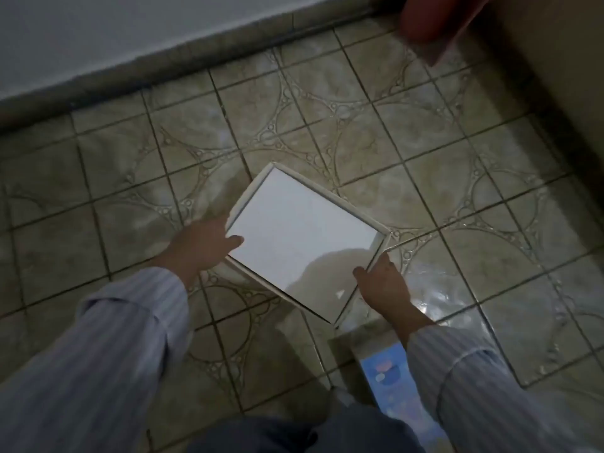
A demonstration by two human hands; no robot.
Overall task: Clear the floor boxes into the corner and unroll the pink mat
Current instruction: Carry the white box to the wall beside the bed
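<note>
Under both hands, tiled floor [359, 132] is running out to the wall base, which is sitting well beyond the fingertips. Brown cabinet side [555, 76] is standing far off past the right hand, with a reddish blurred thing [434, 24] hanging beside it; can't tell what it is. White box [304, 237] is sitting between the hands, tilted diagonally in view; can't tell if it's lifted off the tiles. Blue printed box [392, 380] is lying just behind the right wrist. Left hand [202, 243] is gripping the white box's left edge, thumb lying on top. Right hand [385, 286] is pinching the near right edge, thumb on the rim. Both sleeves are striped, pale.
</note>
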